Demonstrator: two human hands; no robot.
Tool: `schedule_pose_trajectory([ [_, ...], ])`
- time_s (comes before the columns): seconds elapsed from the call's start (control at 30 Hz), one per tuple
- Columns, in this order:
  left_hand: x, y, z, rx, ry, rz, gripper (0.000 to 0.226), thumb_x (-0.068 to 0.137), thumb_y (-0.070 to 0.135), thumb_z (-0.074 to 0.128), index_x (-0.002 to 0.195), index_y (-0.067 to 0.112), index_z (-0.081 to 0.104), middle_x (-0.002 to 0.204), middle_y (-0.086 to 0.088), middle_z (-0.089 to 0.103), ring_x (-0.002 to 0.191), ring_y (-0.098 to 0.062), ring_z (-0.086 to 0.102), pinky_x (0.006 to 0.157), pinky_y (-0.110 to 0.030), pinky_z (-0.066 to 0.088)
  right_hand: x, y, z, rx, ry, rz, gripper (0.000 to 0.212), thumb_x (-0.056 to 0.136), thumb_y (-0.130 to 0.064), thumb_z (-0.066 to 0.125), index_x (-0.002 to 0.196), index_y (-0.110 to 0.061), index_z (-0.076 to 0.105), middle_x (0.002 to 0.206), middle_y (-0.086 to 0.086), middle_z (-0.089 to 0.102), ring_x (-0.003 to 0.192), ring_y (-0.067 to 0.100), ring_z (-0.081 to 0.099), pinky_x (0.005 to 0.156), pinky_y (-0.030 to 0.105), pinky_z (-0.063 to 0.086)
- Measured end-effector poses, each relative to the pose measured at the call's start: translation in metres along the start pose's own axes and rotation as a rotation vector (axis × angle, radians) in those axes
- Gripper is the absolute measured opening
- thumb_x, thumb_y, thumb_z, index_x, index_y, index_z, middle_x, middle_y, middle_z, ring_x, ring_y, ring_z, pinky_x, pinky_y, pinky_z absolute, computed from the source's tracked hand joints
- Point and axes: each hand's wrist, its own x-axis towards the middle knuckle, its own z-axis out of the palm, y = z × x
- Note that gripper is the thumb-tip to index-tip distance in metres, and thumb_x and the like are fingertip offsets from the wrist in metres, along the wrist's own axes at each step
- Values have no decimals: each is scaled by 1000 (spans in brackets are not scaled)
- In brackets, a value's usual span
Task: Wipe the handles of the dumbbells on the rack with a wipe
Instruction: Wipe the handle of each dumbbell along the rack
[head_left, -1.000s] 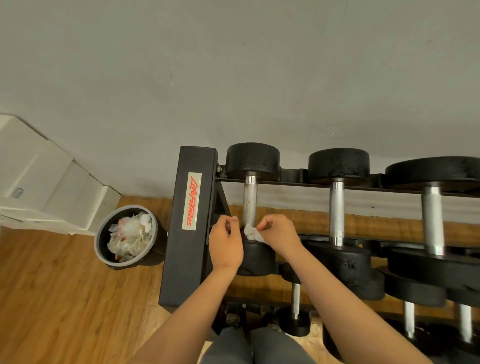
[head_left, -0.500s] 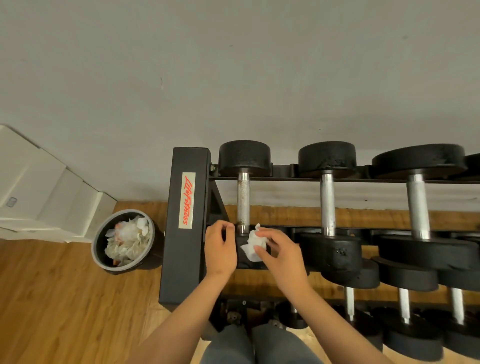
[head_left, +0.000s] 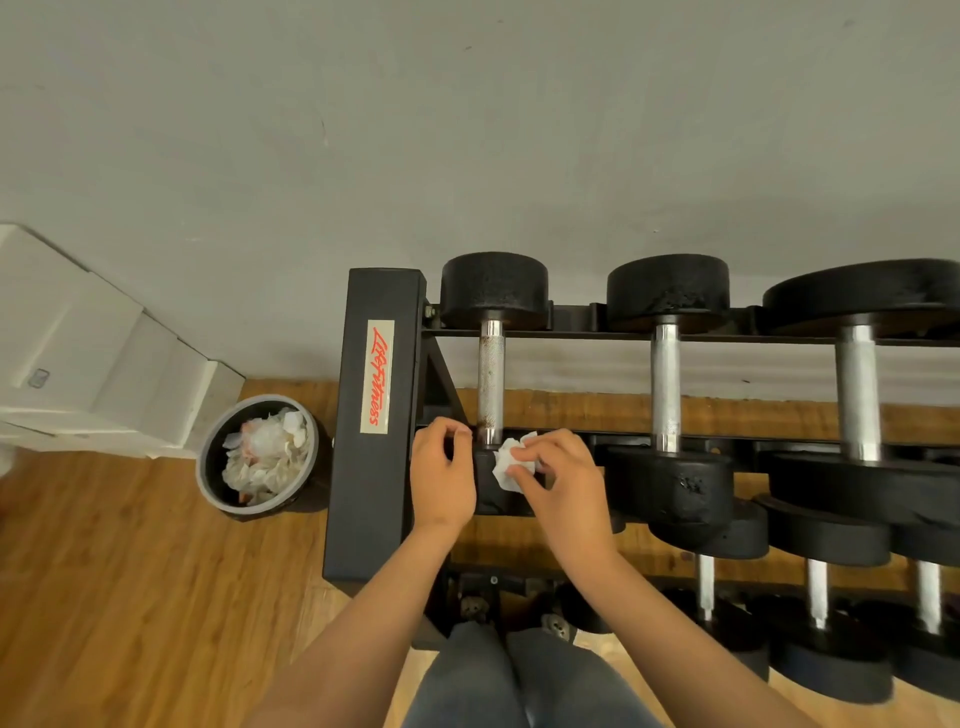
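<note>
Now that the crumpled white wipe (head_left: 511, 464) is off the bar, it sits at 6 o'clock of the leftmost dumbbell's handle (head_left: 491, 384), in front of that dumbbell's near head (head_left: 485, 493). It is pinched between the thumb and fingertips of the right hand (head_left: 566, 486). The knurled handle stands bare along its whole length, with brown specks showing near both ends. My reading is that this handle's pass is over, or that the wipe is being refolded for another rub. The next handle (head_left: 666, 387), at 3 o'clock, looks untouched.

The left hand (head_left: 441, 478) is at 9 o'clock of the wipe. Its fingers are curled by the handle's base, against the left side of the near head. Whether it actually grips anything I cannot tell.

A second ago the right hand had the wipe wrapped against the lower end of the bar, and both hands sat higher, level with it. Half a second ago the wipe was already clear of the bar, and since then it has stayed over the head while the fingers work it.

The rack's end post (head_left: 371, 415) stands at 9 o'clock of the left hand. Further on at 9 o'clock is a round bin (head_left: 208, 457) full of used wipes.
</note>
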Motion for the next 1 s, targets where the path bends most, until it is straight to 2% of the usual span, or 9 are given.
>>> schedule_pose_trajectory([
  [0.13,0,0,0,-15,3,7,16,97,19,48,91,14,62,95,-1,61,91,2,51,78,-1,35,-17,7,7,-34,2,-67,17,75,-7,79,90,-12,72,95,-1,61,93,10,57,83,13,45],
  [0.33,1,1,-1,-10,-21,13,19,98,18,46,89,14,63,96,-4,61,90,3,50,78,-7,35,-41,8,12,-63,8,-55,17,74,-8,80,88,-13,71,94,0,62,91,12,60,80,19,49],
  [0.5,0,3,-4,9,-61,-2,18,99,17,46,91,13,61,99,-3,57,88,8,47,75,-4,32,-45,-1,17,-6,81,69,15,78,-9,76,90,-15,70,97,-8,58,93,7,56,83,10,44],
  [0.63,1,2,-5,15,-81,31,17,98,19,46,90,14,60,98,-5,57,86,8,47,74,-2,32,-27,-13,23,40,172,131,13,81,-7,74,90,-13,68,101,-5,58,97,10,57,87,17,46],
  [0.73,1,3,-5,8,-80,59,17,98,18,46,89,13,60,93,-1,56,85,0,47,73,-9,33,-23,-17,26,63,227,145,15,81,-6,73,93,-13,67,104,-3,59,101,12,58,90,19,46],
  [0.83,1,4,-5,4,-71,69,18,97,16,46,87,13,60,84,10,51,94,-11,47,75,-14,32,-43,-13,33,72,261,196,16,81,-7,74,93,-15,68,105,-5,59,101,10,58,90,16,46],
  [1.0,2,2,-4,2,-68,70,19,96,16,45,85,10,61,89,-1,58,96,-13,47,80,-24,33,-44,-14,34,128,299,260,14,80,-8,75,88,-17,67,101,-4,60,95,7,59,84,13,47],
])
